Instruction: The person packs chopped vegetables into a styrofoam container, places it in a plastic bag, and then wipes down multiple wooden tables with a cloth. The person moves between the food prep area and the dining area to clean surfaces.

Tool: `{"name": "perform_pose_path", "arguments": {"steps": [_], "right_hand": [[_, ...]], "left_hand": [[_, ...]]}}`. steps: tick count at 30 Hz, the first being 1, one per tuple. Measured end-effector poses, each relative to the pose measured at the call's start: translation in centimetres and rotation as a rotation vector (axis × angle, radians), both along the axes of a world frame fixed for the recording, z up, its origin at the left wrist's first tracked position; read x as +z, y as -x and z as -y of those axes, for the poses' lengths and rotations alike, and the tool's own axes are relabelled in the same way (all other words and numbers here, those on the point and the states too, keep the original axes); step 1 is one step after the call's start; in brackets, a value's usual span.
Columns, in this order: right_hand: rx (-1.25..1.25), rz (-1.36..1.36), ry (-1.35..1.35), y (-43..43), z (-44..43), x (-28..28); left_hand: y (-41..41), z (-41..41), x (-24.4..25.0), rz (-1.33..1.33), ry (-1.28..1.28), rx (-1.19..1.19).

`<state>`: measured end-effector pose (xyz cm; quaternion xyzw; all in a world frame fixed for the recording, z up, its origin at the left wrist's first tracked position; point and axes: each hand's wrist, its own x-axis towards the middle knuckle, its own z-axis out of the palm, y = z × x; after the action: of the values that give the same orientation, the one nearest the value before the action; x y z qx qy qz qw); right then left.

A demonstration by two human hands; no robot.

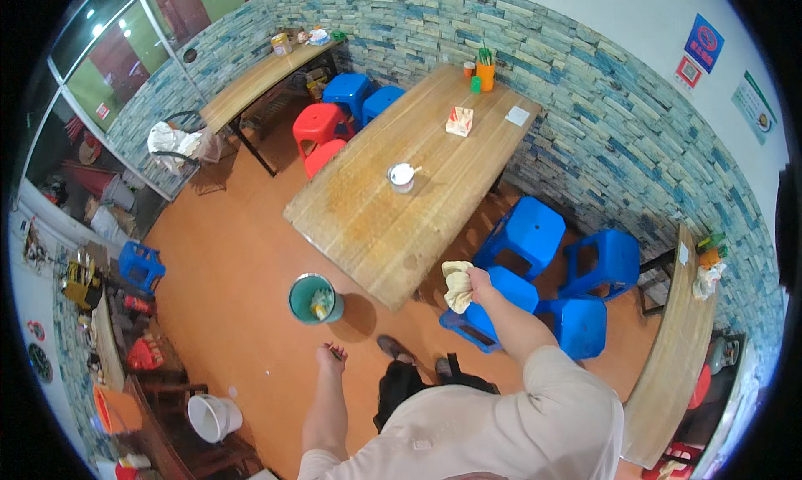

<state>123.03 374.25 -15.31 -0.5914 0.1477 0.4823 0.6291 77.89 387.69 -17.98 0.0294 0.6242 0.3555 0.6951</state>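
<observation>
My right hand (481,284) is closed on a crumpled cream cloth (458,286), held above the blue stools beside the near right corner of the wooden table (369,229). Low on the left, my left hand (331,354) is curled, with a small dark thing at its fingers that I cannot make out. Just beyond it, a green bin (338,307) with white and yellow litter inside stands on the floor. On the tabletop are a cup (401,175) with white contents, a tissue box (460,121), an orange holder (485,76) with green sticks and a white sheet (517,116).
Blue plastic stools (529,229) stand close on the right, with a narrow wooden table (664,380) beyond them. Red stools (318,124) are at the main table's far left side. A white bucket (213,417) stands at lower left. A chair bearing white cloth (175,140) is farther off.
</observation>
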Motion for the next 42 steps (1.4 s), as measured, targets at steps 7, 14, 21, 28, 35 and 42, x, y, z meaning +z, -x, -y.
{"name": "perform_pose_path", "arguments": {"steps": [7, 14, 21, 28, 35, 42], "right_hand": [[-0.014, 0.22, 0.169, -6.9, -10.4, -7.3], [-0.167, 0.181, 0.278, -5.4, -12.3, -7.6], [-0.225, 0.177, 0.276, -5.8, -13.4, -9.2], [0.051, 0.454, 0.417, -13.0, -8.8, -4.9], [0.779, 1.461, 0.582, -12.0, -19.0, -1.5], [0.636, 1.608, 0.871, -30.9, -23.4, -5.0]], "left_hand": [[-15.2, -23.3, -5.1, -0.006, -0.133, 0.034], [-21.0, -28.0, -4.6, 0.055, -0.093, 0.062], [-21.6, -29.8, -4.0, -0.108, -0.027, 0.02], [-19.2, -30.5, -3.1, -0.519, -0.22, -0.172], [-28.6, -29.9, 2.1, -0.237, -0.167, -0.413], [-45.7, -27.0, 2.7, 0.176, 0.103, -0.526]]}}
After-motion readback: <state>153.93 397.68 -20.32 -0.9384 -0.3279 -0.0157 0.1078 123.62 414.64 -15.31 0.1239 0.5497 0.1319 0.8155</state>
